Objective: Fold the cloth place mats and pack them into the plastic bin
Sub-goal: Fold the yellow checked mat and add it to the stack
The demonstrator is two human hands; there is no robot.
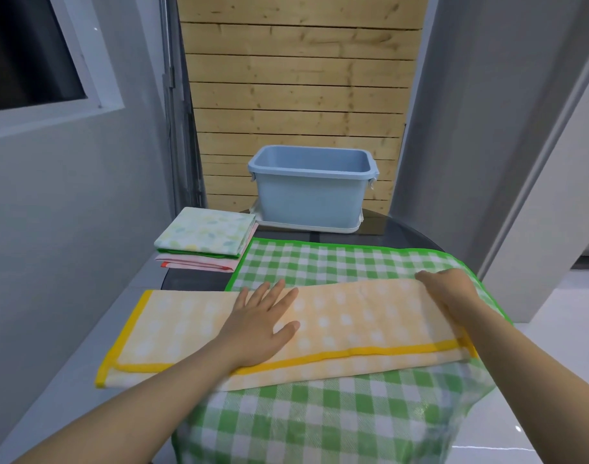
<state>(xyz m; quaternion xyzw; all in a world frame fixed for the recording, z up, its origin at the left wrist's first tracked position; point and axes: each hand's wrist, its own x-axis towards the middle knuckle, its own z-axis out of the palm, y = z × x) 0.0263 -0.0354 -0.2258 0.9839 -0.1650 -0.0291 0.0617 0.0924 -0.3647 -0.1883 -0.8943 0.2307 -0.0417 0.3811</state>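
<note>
The round dark desk [403, 226] is mostly hidden under a large green-and-white checked cloth place mat [319, 266], spread flat with its near part draping over the desk's front edge; because so much of it hangs free, any drag across its surface could probably pull it forward and take everything on top with it. Lying across it is a yellow-and-white checked cloth place mat with a yellow border [336, 329], already doubled lengthwise into a long band whose left end juts past the green mat toward the grey ledge; that unsupported end looks likely to sag or slide when the band is folded again, leaving the edges out of line. At the back of the desk stands the pale blue rectangular plastic bin [311, 199], open and seemingly empty, well apart from the band, so the fold could spring open on the carry across. Just left of the bin sits a small stack of folded mats [204, 242], a leaf-print one on top, near enough to be nudged by a passing arm. The left hand [263, 326] lies flat, grip released, pressing the band's middle; the right hand [448, 289] curls over its right end, grasping the cloth, and a pull there without firm pressure from the left may shift both mats.
</note>
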